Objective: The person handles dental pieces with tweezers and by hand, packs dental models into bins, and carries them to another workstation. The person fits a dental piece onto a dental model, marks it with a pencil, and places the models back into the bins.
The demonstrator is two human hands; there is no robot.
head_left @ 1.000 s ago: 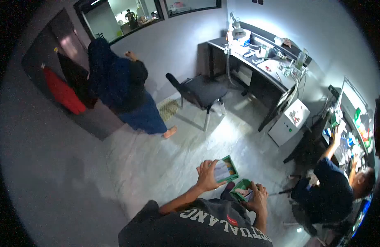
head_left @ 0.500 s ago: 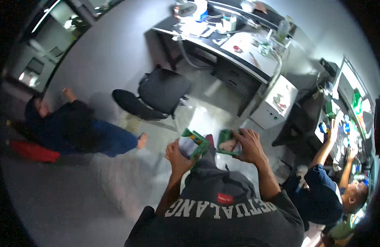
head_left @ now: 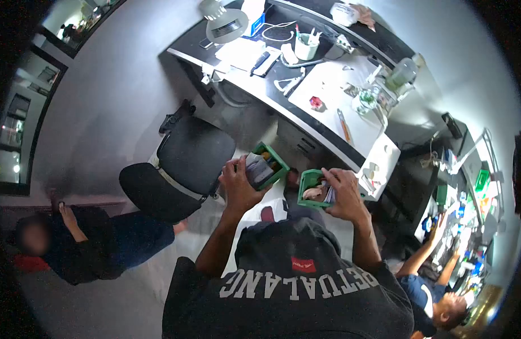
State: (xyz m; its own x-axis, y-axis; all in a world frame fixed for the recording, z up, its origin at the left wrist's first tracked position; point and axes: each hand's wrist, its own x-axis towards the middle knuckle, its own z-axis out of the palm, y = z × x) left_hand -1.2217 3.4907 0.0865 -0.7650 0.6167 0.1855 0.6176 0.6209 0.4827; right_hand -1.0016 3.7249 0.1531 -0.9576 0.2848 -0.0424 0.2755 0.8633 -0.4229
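Note:
My left hand (head_left: pixel 241 186) grips a small green bin (head_left: pixel 278 160) by its near left side. Papers or packets (head_left: pixel 259 169) and some yellow pieces lie inside it. My right hand (head_left: pixel 346 195) is closed on the right side of a second green bin (head_left: pixel 302 191). That one holds a pale beige item (head_left: pixel 315 194) and what look like papers under my fingers. Both bins hang in the air in front of my body, a short gap between them, short of the desk's front edge.
Ahead stands a desk (head_left: pixel 249 79) with a lamp (head_left: pixel 228 26), a pen cup (head_left: pixel 307 47), a cutter-like orange tool (head_left: pixel 344 125) and jars. A black chair (head_left: pixel 195 147) is at left. One person (head_left: pixel 102 243) sits left; another (head_left: pixel 433 299) works at a right-hand bench. A white cabinet (head_left: pixel 379 169) adjoins the desk.
The desk and chair now appear nearer, and the view has turned. Both bins have risen in the view and tilted so their contents show more. Both hands keep their hold.

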